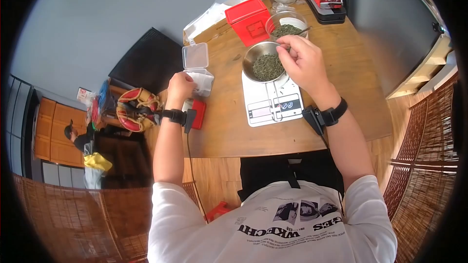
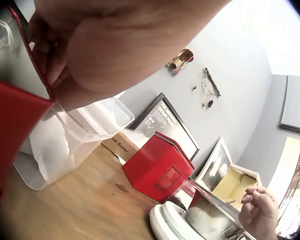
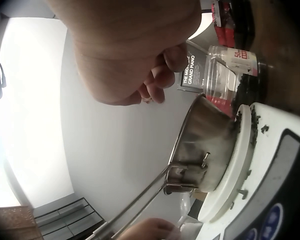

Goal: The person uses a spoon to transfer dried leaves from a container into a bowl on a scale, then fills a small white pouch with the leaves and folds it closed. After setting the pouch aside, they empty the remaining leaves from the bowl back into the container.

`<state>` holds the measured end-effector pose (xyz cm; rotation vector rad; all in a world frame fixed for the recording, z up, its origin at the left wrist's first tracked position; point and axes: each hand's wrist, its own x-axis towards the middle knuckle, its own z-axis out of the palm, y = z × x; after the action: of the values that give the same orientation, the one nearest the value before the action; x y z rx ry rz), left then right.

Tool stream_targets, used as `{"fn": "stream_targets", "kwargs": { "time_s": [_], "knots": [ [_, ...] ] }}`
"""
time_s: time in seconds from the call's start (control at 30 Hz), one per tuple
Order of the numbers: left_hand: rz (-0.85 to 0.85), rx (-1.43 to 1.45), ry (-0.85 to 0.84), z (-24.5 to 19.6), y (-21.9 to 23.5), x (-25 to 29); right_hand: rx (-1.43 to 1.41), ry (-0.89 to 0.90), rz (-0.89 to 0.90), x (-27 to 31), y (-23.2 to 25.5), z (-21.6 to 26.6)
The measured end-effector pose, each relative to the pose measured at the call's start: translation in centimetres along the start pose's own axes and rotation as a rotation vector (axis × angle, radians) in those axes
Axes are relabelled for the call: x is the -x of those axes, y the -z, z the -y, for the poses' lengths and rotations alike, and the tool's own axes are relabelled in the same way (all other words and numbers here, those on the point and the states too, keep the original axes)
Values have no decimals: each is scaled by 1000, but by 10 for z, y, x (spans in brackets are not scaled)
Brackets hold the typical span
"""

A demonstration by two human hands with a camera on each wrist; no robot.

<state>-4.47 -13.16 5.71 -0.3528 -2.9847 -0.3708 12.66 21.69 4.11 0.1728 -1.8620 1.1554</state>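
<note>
so the steel bowl (image 1: 250,60) is parked on the white scale (image 1: 252,88), just left of the right hand (image 1: 304,63) and a bit lower than its fingertips, with dried leaves (image 1: 267,68) heaped inside. If leaf is being added or taken by the pinch, it's probably best done in tiny amounts, with the bowl and its handle (image 3: 151,184) not leaned on, so the reading isn't thrown off. The stray bits (image 3: 243,193) on the scale could be brushed away too. The handle is pointed back toward the wearer, left of the right wrist, and that's the long axis: bowl at the far end, mouth up. The right hand is held above the bowl, fingers curled and clear of the rim; whether any leaf is pinched can't be told. Beyond its fingertips a clear tub (image 1: 292,21) of leaves is set, red tin (image 1: 246,19) to its left. Over by the left hand (image 1: 180,89), an opened clear box (image 2: 87,150) is placed just ahead and right; its fingers are half hidden, so what's gripped can't be told
</note>
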Motion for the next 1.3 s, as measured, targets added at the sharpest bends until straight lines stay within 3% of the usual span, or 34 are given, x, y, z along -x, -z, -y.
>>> {"fn": "stream_targets", "kwargs": {
  "time_s": [0.37, 0.53, 0.87, 0.93, 1.1, 1.17, 1.2, 1.23, 1.3],
  "knots": [
    [99, 1, 69, 0, 0, -6, 20, 1, 3, 1, 0, 0],
    [-26, -18, -9, 0, -3, -5, 13, 0, 5, 1, -1, 0],
    [-10, 53, -2, 0, -5, -5, 2, -2, 5, 2, -1, -2],
    [-219, -14, -71, -12, 3, 4, 16, -11, 10, 1, 0, 1],
    [-370, 57, -106, -53, 37, 22, 27, -15, 16, 1, -1, -1],
    [-359, 233, -140, -68, 51, 27, 32, 24, 1, 2, -2, -4],
    [-243, 365, -131, -72, 56, 27, 34, 25, 3, 2, -1, -3],
    [-243, 368, -130, -81, 61, 31, 40, -16, 53, 2, 0, -1],
    [-49, 987, -208, -110, 63, 43, 47, -56, 105, 3, 1, 2]
  ]
}}
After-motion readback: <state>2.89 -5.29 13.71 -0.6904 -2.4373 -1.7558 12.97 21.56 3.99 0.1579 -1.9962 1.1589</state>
